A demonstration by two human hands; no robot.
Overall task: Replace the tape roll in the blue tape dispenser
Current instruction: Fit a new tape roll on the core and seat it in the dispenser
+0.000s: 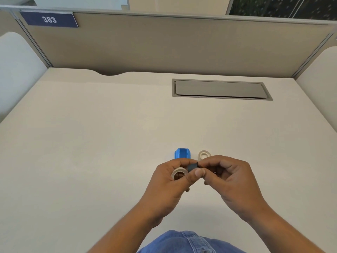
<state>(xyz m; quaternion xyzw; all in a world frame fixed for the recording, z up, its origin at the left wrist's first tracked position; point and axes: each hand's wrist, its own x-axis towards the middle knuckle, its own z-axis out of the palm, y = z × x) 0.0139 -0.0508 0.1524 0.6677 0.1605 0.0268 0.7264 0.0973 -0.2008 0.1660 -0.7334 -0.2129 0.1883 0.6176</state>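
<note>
Two rolls out: one in my left hand (169, 181), tape roll (179, 174) pinched, right hand (231, 181) fingers closed on dark core piece (193, 166). Blue dispenser (182, 153) sits open on desk (91, 143), spare roll (204, 155) beside. Next, probably: seat core in roll.

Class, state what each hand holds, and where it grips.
Left hand holds a tape roll around its rim; both hands' fingertips pinch a small dark piece.

Left hand (169, 181) holding tape roll (179, 173), right hand (231, 178) pinching dark core (193, 166), blue dispenser (182, 153) behind
</note>
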